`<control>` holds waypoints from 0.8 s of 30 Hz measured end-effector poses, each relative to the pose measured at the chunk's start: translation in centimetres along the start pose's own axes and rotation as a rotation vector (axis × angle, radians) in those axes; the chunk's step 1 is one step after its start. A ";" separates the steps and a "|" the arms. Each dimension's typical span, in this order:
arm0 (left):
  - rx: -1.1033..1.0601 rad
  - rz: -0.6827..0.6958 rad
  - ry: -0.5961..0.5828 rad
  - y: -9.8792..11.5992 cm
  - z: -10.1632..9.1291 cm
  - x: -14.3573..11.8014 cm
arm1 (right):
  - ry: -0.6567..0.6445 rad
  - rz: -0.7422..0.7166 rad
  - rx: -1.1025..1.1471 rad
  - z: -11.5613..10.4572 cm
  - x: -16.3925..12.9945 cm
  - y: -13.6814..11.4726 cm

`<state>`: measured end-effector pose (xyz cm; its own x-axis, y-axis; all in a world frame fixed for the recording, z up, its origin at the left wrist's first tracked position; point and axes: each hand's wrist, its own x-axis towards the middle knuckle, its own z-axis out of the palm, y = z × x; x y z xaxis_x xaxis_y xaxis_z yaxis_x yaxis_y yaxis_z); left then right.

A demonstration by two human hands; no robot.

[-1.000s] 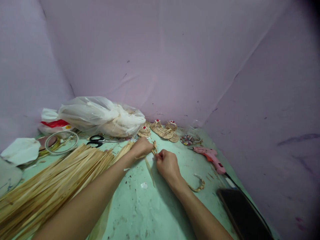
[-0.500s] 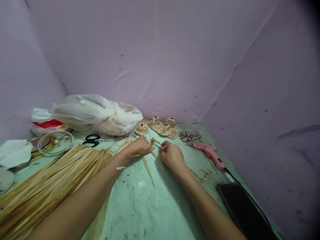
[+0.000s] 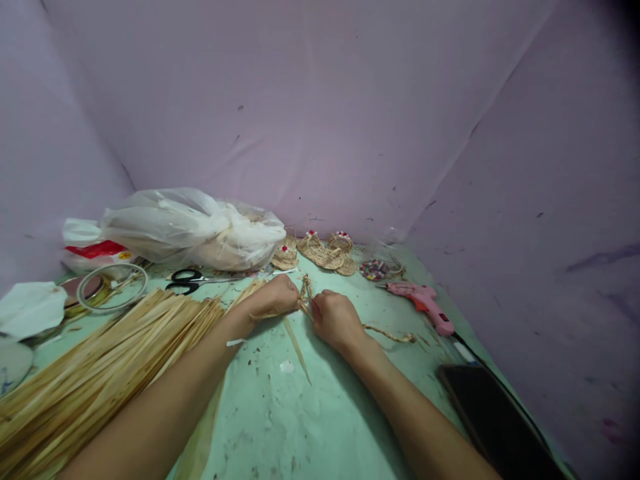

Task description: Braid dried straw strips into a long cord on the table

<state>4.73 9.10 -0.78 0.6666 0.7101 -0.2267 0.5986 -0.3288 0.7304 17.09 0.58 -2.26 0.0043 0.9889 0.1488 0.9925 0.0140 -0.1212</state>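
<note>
Between my two hands is a thin braided cord of dried straw-like fibre, bent into a small loop standing up above the fingers. My left hand is closed on one part of it, with a fibre strip trailing out below. My right hand pinches the cord close by, its fingertips mostly hidden. A twisted tail of the cord lies on the table beyond my right wrist. Small woven straw slippers with red and white beads stand just behind the hands.
Dried fibre strips lie under my left forearm. Black-handled scissors, a tape roll and a knotted plastic bag are at left. At right are beads, a pink glue gun and a dark phone-like slab.
My right hand has moved left and slightly down, closer to my left hand. The cord between them now forms a narrower upright loop. My left hand stays nearly in place.
</note>
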 end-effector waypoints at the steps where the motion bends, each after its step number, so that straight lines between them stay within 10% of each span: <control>1: 0.003 -0.002 -0.004 0.0 -0.1 0.0 | 0.002 -0.009 0.009 0.1 -0.2 0.0; 5: -0.040 0.023 -0.042 -0.2 -0.3 -0.1 | 0.044 0.043 0.061 -0.7 -0.7 0.9; 11: -0.117 -0.028 -0.019 -0.2 -0.1 -0.2 | 0.465 0.171 0.369 -2.8 -0.2 1.6; 18: -0.347 -0.213 -0.088 0.7 -0.2 -0.4 | -0.195 0.614 1.267 -1.9 1.9 -0.7; 24: -0.363 -0.161 -0.100 0.8 -0.1 -0.5 | -0.253 0.651 1.283 -1.1 2.3 -1.1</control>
<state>4.85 8.56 0.01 0.6278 0.6647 -0.4050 0.5151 0.0352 0.8564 16.18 2.64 -0.72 0.2451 0.8692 -0.4294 0.0347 -0.4504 -0.8921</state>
